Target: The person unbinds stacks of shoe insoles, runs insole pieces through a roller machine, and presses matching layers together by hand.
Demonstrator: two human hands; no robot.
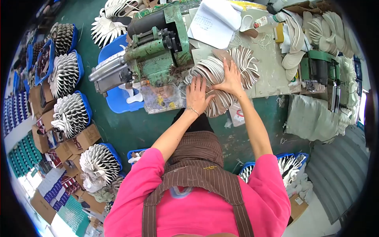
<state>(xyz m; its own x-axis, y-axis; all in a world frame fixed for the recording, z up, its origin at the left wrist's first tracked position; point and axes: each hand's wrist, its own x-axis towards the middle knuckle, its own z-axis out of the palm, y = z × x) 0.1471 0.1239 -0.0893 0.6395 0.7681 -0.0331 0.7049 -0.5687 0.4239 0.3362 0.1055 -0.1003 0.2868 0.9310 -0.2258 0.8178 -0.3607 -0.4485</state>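
- Two bare hands lie on the pile in the head view, beside the worn green metal machine with a silvery roller; the pile is just to the machine's right, at the near edge of the grey worktable.
- The left hand, nearer the machine, lies palm down with its fingers extended; the right hand, farther from it, is spread, thumb reaching toward the left. Neither appears to pinch a piece.
- The pile of thin, curved, sole-shaped off-white pieces should handle as many light, bendable layers, unlikely to break but ready to slide and fan apart; both flat sides, squeezed together, look the best hold. How slippery the faces are, I cannot tell.
- It looks overlapped in curving rows, pale edges showing, with brownish faces toward the side away from the machine. Fingers and palms hide part of the middle.
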